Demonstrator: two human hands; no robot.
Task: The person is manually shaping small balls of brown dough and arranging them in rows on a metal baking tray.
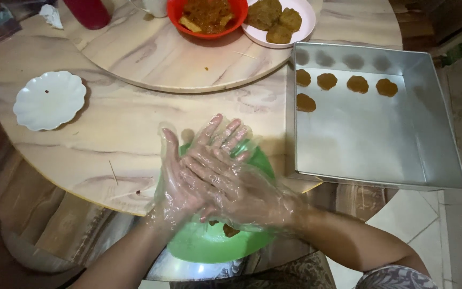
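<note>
Hands: the left hand (180,179) and right hand (225,176) wear thin clear gloves. They are pressed flat together, right on top, fingers straight. I cannot tell if anything is between them.
Green plate (215,243): right under the hands, sticking out past the table edge (135,206).
Metal tray (375,134): square, just right of the green plate, one corner over the table edge. Five brown patties (357,84) sit at its far side; the rest is bare.
White plate (49,100): far left of the green plate, wavy rim.
Red bowl (207,16): well behind the green plate, on the round turning board.
</note>
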